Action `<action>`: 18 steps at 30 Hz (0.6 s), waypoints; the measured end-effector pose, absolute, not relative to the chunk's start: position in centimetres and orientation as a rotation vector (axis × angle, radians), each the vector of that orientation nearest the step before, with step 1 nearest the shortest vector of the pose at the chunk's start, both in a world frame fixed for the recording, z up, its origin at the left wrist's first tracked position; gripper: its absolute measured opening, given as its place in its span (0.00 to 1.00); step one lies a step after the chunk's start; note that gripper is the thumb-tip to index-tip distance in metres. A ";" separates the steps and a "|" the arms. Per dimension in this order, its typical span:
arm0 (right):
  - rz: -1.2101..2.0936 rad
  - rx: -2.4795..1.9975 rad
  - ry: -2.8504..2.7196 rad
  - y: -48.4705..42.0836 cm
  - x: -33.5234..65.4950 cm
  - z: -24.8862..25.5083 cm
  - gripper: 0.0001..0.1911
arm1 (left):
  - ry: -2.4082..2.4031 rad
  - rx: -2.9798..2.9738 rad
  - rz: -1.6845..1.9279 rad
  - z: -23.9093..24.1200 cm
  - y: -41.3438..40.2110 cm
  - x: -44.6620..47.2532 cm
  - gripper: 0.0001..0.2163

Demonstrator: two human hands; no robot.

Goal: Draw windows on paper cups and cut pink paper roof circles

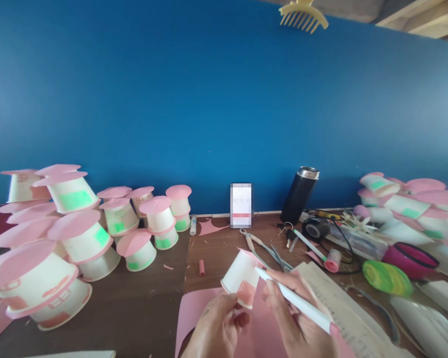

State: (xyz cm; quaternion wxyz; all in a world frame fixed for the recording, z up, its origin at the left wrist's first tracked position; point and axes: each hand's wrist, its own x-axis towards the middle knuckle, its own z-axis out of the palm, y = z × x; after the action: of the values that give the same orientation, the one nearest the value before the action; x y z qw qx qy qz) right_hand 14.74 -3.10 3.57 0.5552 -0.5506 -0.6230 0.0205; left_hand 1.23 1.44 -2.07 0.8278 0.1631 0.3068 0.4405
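Note:
Gripped near its rim, a white paper cup (237, 272) with a reddish-pink coloured patch and a pink paper piece on its narrow end sits in my left hand (218, 323). My right hand (293, 313) is closed round a white marker pen (302, 302) with a pink end. The pen's tip lies close to the cup's side; whether it touches I cannot tell. Beneath both hands spreads a sheet of pink paper (194, 311), its left edge curling up.
Stacked cups with pink paper tops (72, 233) crowd the left; more cups (410, 204) pile up at right. A phone (241, 206) and a black flask (299, 196) stand against the blue wall (209, 99). Scissors (280, 258), pliers (259, 242) and a printed sheet (336, 308) lie near my right hand.

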 end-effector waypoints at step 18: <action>0.075 -1.337 -1.449 -3.2 14.7 3.8 0.10 | 0.666 0.417 0.908 0.6 1.0 0.6 0.11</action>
State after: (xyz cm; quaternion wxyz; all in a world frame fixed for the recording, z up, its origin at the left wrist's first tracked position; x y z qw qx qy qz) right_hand 14.66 -3.24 3.75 0.5514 -0.5653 -0.6127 0.0319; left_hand 0.64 0.97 0.61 0.8249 0.1964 0.3135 0.4274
